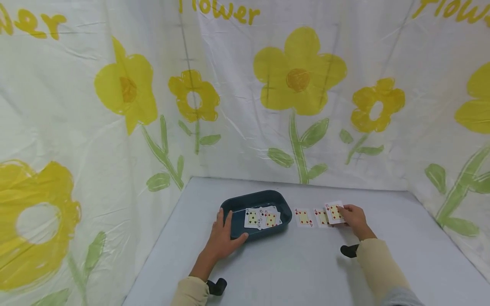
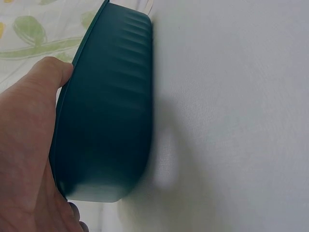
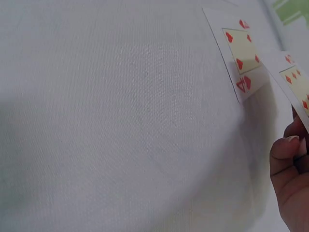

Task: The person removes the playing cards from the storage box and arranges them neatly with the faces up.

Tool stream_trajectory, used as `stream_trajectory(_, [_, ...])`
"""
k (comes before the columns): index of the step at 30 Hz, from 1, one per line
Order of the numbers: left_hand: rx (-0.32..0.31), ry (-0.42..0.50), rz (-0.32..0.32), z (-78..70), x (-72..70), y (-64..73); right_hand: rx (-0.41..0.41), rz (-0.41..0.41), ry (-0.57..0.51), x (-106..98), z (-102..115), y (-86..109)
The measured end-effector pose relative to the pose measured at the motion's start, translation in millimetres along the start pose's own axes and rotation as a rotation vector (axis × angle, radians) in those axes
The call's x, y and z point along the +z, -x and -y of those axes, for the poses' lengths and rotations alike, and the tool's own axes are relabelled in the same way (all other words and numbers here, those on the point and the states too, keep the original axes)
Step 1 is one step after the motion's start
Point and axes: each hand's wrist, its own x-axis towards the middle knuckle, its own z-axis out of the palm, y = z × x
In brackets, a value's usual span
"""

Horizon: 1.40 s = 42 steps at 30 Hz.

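Cream sleeve [image 1: 383,267] sits nearest us, lower right, its right hand [image 1: 355,219] pinching a diamond card [image 1: 334,212] right of centre, overlapping a flat card [image 1: 319,219]. Near mid-frame, the left hand [image 1: 221,241], spread wide, holds the tray [image 1: 255,198] at its lower-left corner; we'd keep that brace and grip the diamond card by its edge.

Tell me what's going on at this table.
A person's left hand holds the edge of a dark tray, which has several playing cards in it. Their right hand pinches a diamond card, raised off the table. Other face-up cards lie to the right of the tray.
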Motion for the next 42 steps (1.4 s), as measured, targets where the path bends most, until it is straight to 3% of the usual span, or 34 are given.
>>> stream_trajectory(11, [-0.002, -0.003, 0.000, 1.8, 2.7, 0.7, -0.030, -0.033, 0.118, -20, -23, -0.9])
stream_trajectory(18, [-0.005, 0.005, -0.006, 1.3, 4.5, 0.6, -0.163, -0.167, 0.415, -24, -31, 13.6])
stream_trajectory(22, [-0.004, 0.005, -0.004, 0.9, 4.0, 0.4, -0.200, -0.186, 0.516, -22, -32, 14.9])
stream_trajectory(31, [-0.009, 0.002, 0.002, 0.7, 3.2, -0.2, -0.204, -0.189, 0.574, -15, -23, 12.2])
stream_trajectory(42, [-0.005, 0.009, 0.006, 0.1, 1.1, 0.0, -0.242, -0.195, 0.666, -10, -29, 5.1])
